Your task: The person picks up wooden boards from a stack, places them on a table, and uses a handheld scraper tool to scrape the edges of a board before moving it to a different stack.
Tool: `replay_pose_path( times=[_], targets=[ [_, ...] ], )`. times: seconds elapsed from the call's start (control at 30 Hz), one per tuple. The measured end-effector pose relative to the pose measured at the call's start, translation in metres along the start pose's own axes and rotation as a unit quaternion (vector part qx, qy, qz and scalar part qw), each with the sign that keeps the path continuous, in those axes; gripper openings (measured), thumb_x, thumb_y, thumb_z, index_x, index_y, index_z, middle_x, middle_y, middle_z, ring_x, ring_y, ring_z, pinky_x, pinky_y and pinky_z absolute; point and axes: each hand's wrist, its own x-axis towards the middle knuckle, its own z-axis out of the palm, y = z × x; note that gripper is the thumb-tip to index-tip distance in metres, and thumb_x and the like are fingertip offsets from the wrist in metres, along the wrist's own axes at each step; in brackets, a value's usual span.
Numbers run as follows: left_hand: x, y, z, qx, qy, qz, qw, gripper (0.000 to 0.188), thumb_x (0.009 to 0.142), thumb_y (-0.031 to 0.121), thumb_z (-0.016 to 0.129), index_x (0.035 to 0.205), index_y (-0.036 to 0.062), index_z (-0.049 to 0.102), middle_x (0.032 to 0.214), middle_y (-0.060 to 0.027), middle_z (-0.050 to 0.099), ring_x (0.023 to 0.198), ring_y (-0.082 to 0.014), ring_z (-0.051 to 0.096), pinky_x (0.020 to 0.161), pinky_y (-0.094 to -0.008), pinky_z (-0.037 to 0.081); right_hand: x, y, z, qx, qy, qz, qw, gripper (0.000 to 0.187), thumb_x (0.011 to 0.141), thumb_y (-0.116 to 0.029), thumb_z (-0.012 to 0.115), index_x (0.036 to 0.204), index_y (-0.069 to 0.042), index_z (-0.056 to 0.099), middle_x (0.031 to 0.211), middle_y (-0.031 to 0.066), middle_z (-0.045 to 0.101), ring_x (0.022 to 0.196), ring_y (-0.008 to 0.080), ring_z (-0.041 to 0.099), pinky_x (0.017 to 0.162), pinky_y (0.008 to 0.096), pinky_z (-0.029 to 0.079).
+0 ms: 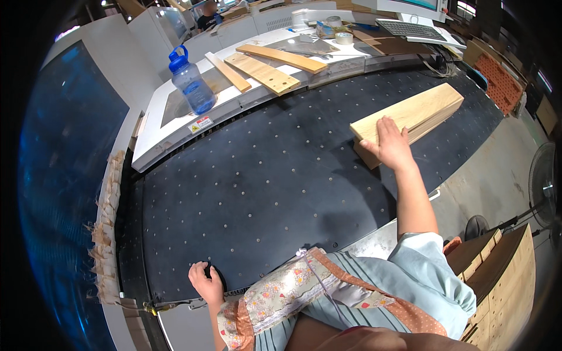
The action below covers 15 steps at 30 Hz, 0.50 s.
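My right hand (391, 145) lies on top of a stack of pale wooden boards (421, 111) at the right of the dark worktable (263, 175). Its fingers are stretched over the top board and its thumb reaches the near left corner. The boards lie flush on one another, pointing away to the right. At the table's near left edge, my left hand (206, 285) rests with slightly bent fingers and no board in it. Right beside it is a small black patch or rounded thing that I cannot make out.
A white side table (149, 143) along the far edge bears a blue water bottle (193, 88), several loose boards (263, 73) and tape rolls (344, 38). Beyond stands a keyboard (413, 30). At right are a fan (541, 184) and stacked panels (503, 281); a person (208, 17) is far back.
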Motion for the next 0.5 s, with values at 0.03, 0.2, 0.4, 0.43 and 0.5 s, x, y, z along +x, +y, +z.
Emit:
replay_pose_path(
  times=[0.03,0.2,0.4,0.43,0.5],
  targets=[
    [0.001,0.002,-0.002,0.011,-0.002,0.005,1.000,0.024,0.072,0.003,0.061,0.095,0.0018,0.057,0.102,-0.0138,0.058,0.106,-0.0342,0.049,0.094,-0.0433,0.037,-0.005,-0.009,0.000,0.003,-0.002,-0.008,1.000,0.092,0.075,-0.066,0.053,0.132,0.004,0.036,0.140,0.0205,0.033,0.134,0.0292,0.027,0.106,0.0580,0.019],
    [0.035,0.062,0.024,-0.213,-0.098,0.000,0.972,0.032,0.074,0.001,0.063,0.105,0.0013,0.056,0.109,-0.0141,0.056,0.101,-0.0292,0.055,0.090,-0.0366,0.043,-0.043,-0.064,0.001,0.032,0.029,-0.093,0.995,0.092,0.070,-0.065,0.059,0.127,0.005,0.041,0.136,0.0216,0.038,0.131,0.0307,0.032,0.103,0.0615,0.020],
    [0.079,0.174,0.077,-0.725,-0.398,-0.252,0.503,0.046,0.092,0.028,0.052,0.127,0.0003,0.040,0.121,-0.0192,0.051,0.110,-0.0273,0.052,0.093,-0.0389,0.043,-0.103,-0.128,-0.013,0.117,0.010,-0.258,0.959,0.072,0.074,-0.052,0.063,0.121,0.002,0.048,0.129,0.0213,0.046,0.125,0.0329,0.040,0.098,0.0624,0.026],
    [0.081,0.179,0.085,-0.750,-0.409,-0.284,0.435,0.046,0.093,0.029,0.049,0.126,-0.0020,0.040,0.124,-0.0202,0.050,0.110,-0.0289,0.053,0.093,-0.0412,0.045,-0.110,-0.132,-0.020,0.170,-0.011,-0.305,0.937,0.071,0.073,-0.047,0.067,0.122,0.001,0.048,0.128,0.0205,0.047,0.124,0.0333,0.042,0.098,0.0611,0.027],
    [0.084,0.195,0.094,-0.795,-0.413,-0.264,0.357,0.046,0.091,0.025,0.050,0.125,-0.0050,0.040,0.123,-0.0210,0.050,0.113,-0.0302,0.052,0.094,-0.0427,0.045,-0.119,-0.131,-0.024,0.261,-0.022,-0.368,0.892,0.060,0.071,-0.032,0.074,0.117,0.000,0.052,0.120,0.0173,0.055,0.117,0.0330,0.049,0.099,0.0553,0.031]
  ],
)
